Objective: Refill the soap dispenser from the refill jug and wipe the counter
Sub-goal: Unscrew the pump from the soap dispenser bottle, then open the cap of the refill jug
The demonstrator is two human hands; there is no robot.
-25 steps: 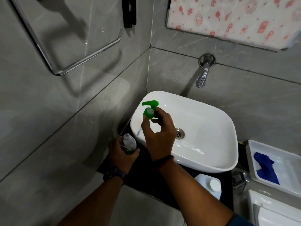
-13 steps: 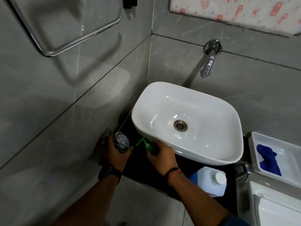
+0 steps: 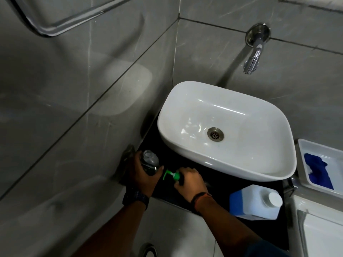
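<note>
My left hand (image 3: 142,174) grips a clear soap dispenser bottle (image 3: 150,161) with its neck uncovered, standing on the black counter (image 3: 219,178) left of the basin. My right hand (image 3: 189,183) holds the green pump head (image 3: 171,175) low over the counter, right beside the bottle, with its nozzle pointing left. The white refill jug (image 3: 255,202) with a blue label and white cap stands capped at the counter's front right. A blue cloth (image 3: 318,172) lies in a white tray (image 3: 304,148) on the right.
A white basin (image 3: 225,127) with a metal drain fills most of the counter. A chrome tap (image 3: 254,52) juts from the grey tiled wall above it. A chrome rail (image 3: 55,26) is mounted on the left wall. A white fixture (image 3: 323,232) sits at the lower right.
My right hand has carried the green pump head down from above the basin to the counter beside the bottle. The left hand stays on the bottle.
</note>
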